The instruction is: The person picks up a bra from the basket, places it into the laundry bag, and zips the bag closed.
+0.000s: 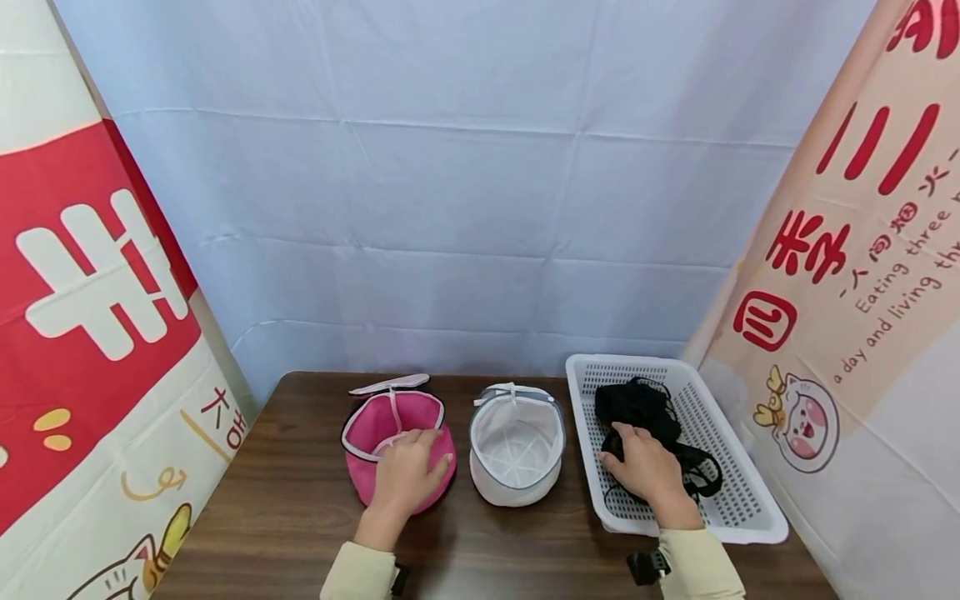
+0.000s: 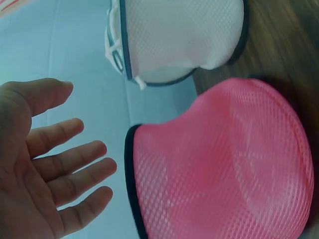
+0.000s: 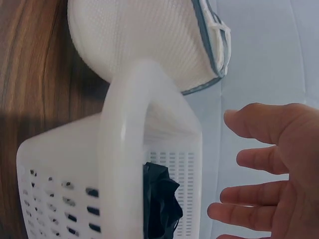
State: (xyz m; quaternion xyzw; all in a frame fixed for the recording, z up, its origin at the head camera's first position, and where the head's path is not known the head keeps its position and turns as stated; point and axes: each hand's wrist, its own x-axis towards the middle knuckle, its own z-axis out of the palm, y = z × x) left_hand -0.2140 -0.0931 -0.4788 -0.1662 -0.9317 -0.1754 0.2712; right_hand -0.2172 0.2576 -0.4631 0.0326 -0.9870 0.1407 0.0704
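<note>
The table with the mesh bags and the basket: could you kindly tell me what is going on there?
A person's left hand, fingers open, hovers by the mouth of the pink mesh bag. The right hand, also open, hovers over the white basket, above some black items lying in it. Neither hand holds anything. The white mesh bag stands open between the pink one and the basket, with neither hand at it.
</note>
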